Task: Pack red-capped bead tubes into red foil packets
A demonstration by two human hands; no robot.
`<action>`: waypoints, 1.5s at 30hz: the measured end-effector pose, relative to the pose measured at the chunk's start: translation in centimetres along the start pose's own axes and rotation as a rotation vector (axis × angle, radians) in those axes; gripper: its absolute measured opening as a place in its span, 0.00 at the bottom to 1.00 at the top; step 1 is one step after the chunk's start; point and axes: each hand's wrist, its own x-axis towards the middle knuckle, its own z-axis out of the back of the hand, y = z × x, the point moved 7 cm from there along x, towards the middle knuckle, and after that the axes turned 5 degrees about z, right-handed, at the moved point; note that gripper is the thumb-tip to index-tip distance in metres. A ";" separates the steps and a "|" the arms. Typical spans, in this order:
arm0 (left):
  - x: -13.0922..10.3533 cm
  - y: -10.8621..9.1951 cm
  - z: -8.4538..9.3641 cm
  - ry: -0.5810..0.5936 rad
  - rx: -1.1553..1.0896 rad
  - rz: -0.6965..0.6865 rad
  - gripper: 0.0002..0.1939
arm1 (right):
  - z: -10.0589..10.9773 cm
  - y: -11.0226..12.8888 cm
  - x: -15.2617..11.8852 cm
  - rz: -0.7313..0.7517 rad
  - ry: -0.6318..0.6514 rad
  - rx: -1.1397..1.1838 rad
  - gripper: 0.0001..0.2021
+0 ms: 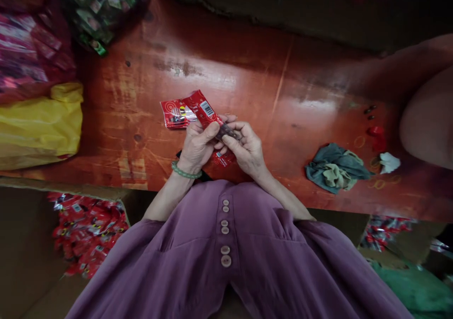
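Both hands meet above the wooden table, near its front edge, on one red printed packet (202,105) with a barcode label. My left hand (198,145), a green bead bracelet at its wrist, grips the packet's middle between thumb and fingers. At the packet's lower end, where small dark pieces show, my right hand (246,144) pinches it. Behind my left hand a stack of flat red packets (173,113) lies on the table. Another red packet (224,159) is partly hidden beneath my hands.
Bags of packets, a pink bag (33,50) and a green bag (106,7), stand at the left beside a yellow bag (38,125). A crumpled grey-green cloth (336,168) and rubber bands (378,184) lie at the right, near a large rounded pinkish object (430,116). Below the table, a box holds red packets (90,229).
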 end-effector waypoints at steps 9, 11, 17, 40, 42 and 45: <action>0.3 -1.1 0.8 -0.047 -0.018 -0.115 0.24 | 0.3 1.3 0.1 0.160 -0.106 -0.257 0.13; 0.5 -1.3 1.0 -0.056 -0.015 -0.135 0.21 | 0.4 1.7 0.1 0.200 -0.095 -0.289 0.12; 0.7 -0.7 1.1 -0.148 -0.007 -0.103 0.23 | 0.7 3.0 -0.2 0.345 -0.146 -0.579 0.12; 0.6 -2.2 0.4 -0.046 0.089 -0.147 0.28 | 1.1 1.6 1.6 0.187 -0.132 -0.132 0.12; 0.1 -2.3 0.5 -0.070 0.068 -0.138 0.27 | 1.5 2.6 1.3 0.343 -0.178 -0.339 0.08; -0.7 -1.9 0.2 -0.088 0.028 -0.066 0.23 | 1.7 3.2 0.9 0.538 -0.194 -0.558 0.08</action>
